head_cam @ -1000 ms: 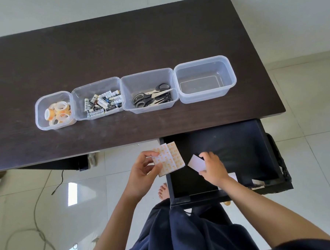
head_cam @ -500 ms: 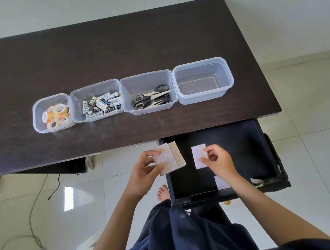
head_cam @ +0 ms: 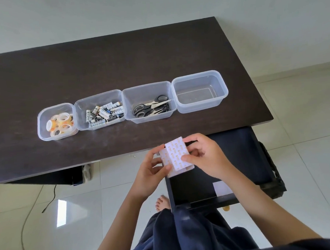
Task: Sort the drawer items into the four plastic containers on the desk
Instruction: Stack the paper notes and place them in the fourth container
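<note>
Both hands hold a small stack of white sticker sheets (head_cam: 176,155) with orange marks, above the near left corner of the open black drawer (head_cam: 244,159). My left hand (head_cam: 153,168) grips the stack from the left and below; my right hand (head_cam: 206,157) pinches it from the right. One white sheet (head_cam: 222,187) lies in the drawer near its front. On the dark desk (head_cam: 100,67) stand four clear containers in a row: tape rolls (head_cam: 60,123), batteries (head_cam: 105,113), scissors (head_cam: 151,107), and an empty container (head_cam: 199,91) at the right.
The drawer sticks out from under the desk's right end, towards my lap. A cable (head_cam: 49,199) lies on the tiled floor at the left. My bare foot (head_cam: 161,202) shows beside the drawer's left wall. A wall runs behind the desk.
My right hand lifted a white sheet out of the drawer and brought it left onto the sheets in my left hand. Both hands now hold one stack, a little higher.
</note>
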A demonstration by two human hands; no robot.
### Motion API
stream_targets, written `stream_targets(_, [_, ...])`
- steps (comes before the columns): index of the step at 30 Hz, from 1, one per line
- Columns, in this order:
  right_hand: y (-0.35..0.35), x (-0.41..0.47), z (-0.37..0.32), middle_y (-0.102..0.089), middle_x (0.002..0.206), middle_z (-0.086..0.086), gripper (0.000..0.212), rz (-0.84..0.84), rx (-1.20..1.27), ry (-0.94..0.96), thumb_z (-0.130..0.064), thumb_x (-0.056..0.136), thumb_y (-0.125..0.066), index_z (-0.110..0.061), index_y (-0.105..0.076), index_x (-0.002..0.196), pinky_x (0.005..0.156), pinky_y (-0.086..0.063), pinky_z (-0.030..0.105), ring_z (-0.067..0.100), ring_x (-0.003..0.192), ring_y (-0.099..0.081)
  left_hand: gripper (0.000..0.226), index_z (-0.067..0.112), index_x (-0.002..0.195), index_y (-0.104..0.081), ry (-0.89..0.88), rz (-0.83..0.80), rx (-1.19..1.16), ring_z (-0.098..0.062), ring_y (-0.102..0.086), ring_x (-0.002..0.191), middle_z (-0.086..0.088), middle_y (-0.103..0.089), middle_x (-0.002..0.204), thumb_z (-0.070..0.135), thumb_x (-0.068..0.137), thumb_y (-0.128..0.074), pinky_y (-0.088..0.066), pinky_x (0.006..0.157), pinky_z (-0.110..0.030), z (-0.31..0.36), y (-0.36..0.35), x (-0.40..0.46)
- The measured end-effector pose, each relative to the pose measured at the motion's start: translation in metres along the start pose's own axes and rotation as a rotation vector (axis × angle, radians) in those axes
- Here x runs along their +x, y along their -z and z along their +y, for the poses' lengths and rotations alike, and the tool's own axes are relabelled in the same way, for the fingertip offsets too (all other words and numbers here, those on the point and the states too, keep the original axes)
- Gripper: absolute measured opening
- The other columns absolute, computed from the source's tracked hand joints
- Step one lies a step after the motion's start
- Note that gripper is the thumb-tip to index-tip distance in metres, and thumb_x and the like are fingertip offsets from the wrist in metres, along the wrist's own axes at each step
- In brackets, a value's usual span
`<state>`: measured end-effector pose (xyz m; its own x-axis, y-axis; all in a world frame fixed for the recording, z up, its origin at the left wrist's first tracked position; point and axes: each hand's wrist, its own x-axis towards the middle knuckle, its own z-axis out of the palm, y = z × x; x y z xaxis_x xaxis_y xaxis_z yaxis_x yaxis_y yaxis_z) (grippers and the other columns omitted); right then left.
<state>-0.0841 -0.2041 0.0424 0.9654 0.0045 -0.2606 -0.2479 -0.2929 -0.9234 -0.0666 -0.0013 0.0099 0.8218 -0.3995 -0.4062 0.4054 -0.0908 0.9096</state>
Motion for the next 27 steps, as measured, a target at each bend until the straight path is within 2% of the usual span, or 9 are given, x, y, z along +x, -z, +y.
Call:
stream_targets(3, [-0.005,0.000,0.001,-0.069,0.098,-0.008,0.043,0.008,-0.070,-0.020,-0.017,0.075,-0.079,-0.026,-0.057,0.111,0.061,-0.057,0.023,0.008,0.077,-0.069,0.055,0.041,0.128,-0.043,-0.016,-0.004,-0.001,-0.023,-0.058,0.105,-0.007,-0.060,0.121,0.007,0.088,-0.061,-0.053,0.068,-0.023,0.002,0.000,-0.002])
stream_targets(9, [-0.010,-0.004,0.005,-0.065,0.090,-0.017,0.042,0.038,-0.190,0.017,-0.024,0.075,-0.079,-0.031,-0.060,0.112,0.063,-0.054,0.016,0.003,0.080,-0.064,0.055,0.037,0.130,-0.043,-0.005,0.002,-0.065,-0.021,-0.060,0.098,-0.013,-0.061,0.117,0.004,0.089,-0.059,-0.051,0.066,-0.021,-0.001,0.002,-0.006])
stream_targets(12, [-0.012,-0.006,0.010,-0.063,0.097,-0.019,0.040,0.061,-0.221,0.030,-0.030,0.076,-0.078,-0.036,-0.059,0.111,0.074,-0.045,0.012,0.003,0.093,-0.058,0.054,0.038,0.129,-0.044,-0.008,-0.005,-0.092,-0.021,-0.062,0.098,-0.011,-0.063,0.113,0.004,0.089,-0.059,-0.052,0.067,-0.022,-0.003,0.001,-0.006])
stream_targets(15, [-0.014,-0.006,0.016,-0.055,0.121,-0.013,0.041,0.108,-0.245,0.082,-0.035,0.077,-0.075,-0.038,-0.057,0.114,0.096,-0.037,0.021,0.006,0.115,-0.046,0.055,0.039,0.129,-0.045,0.001,-0.002,-0.135,-0.026,-0.064,0.103,-0.011,-0.064,0.115,0.009,0.087,-0.064,-0.054,0.071,-0.025,-0.005,-0.001,-0.006])
stream_targets(17, [-0.016,-0.007,0.017,-0.050,0.130,-0.011,0.040,0.077,-0.133,0.051,-0.035,0.080,-0.072,-0.045,-0.052,0.114,0.103,-0.042,0.030,0.008,0.122,-0.046,0.057,0.038,0.131,-0.044,0.002,-0.007,-0.180,-0.029,-0.064,0.107,-0.014,-0.063,0.118,0.013,0.084,-0.065,-0.055,0.076,-0.030,-0.005,-0.001,-0.005])
stream_targets(19, [-0.020,-0.007,0.018,-0.050,0.134,-0.011,0.040,0.022,-0.014,0.012,-0.037,0.084,-0.068,-0.050,-0.048,0.115,0.100,-0.049,0.038,0.011,0.123,-0.050,0.059,0.036,0.133,-0.042,-0.002,-0.014,-0.194,-0.031,-0.063,0.109,-0.016,-0.061,0.121,0.013,0.084,-0.065,-0.056,0.079,-0.032,-0.004,-0.003,-0.004])
stream_targets(23, [-0.025,-0.007,0.021,-0.051,0.136,-0.014,0.041,0.043,-0.002,0.015,-0.046,0.082,-0.065,-0.052,-0.046,0.118,0.099,-0.050,0.037,0.009,0.124,-0.049,0.060,0.040,0.133,-0.042,-0.021,-0.009,-0.157,-0.029,-0.063,0.108,-0.014,-0.061,0.121,0.022,0.081,-0.065,-0.056,0.079,-0.032,-0.001,-0.006,-0.001])
stream_targets(27, [-0.024,-0.004,0.025,-0.050,0.134,-0.018,0.038,0.072,0.010,0.034,-0.042,0.085,-0.064,-0.055,-0.048,0.117,0.102,-0.048,0.037,0.004,0.124,-0.047,0.084,0.040,0.142,-0.031,-0.020,-0.055,-0.159,-0.026,-0.061,0.115,-0.006,-0.062,0.125,0.046,0.071,-0.076,-0.053,0.093,-0.041,-0.001,-0.006,0.000])
